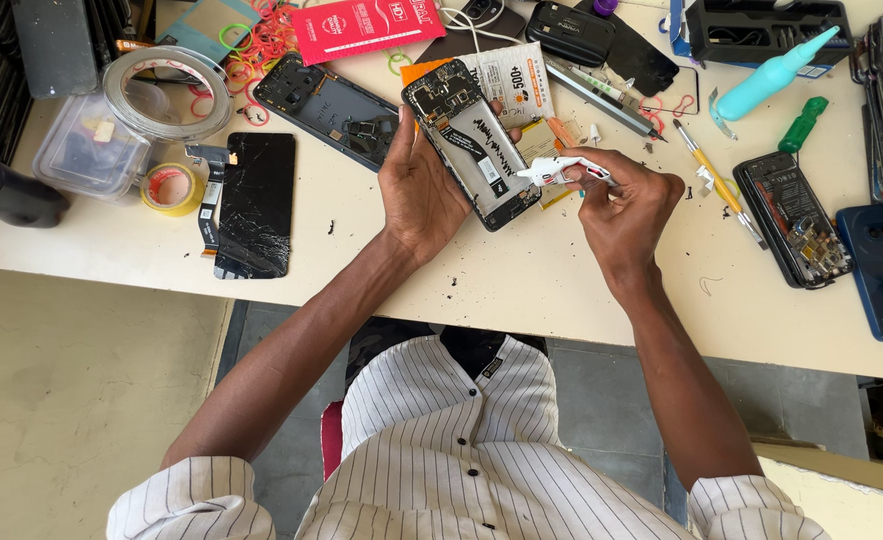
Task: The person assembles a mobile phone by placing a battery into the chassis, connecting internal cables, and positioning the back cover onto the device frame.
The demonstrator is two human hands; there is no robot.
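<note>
My left hand (420,185) grips an opened phone (472,145), its back off and its board and battery showing, tilted above the cream table (522,275). My right hand (627,205) pinches a small white tube (562,172) whose tip touches the phone's lower right edge. A yellow-orange flat part (542,140) lies under the phone.
A cracked black screen (257,205) and a dark phone frame (332,108) lie to the left, by tape rolls (170,188) and a clear plastic box (92,150). To the right lie another opened phone (792,220), a blue phone (882,270), a teal bottle (772,75), a green-handled screwdriver (802,125) and tweezers.
</note>
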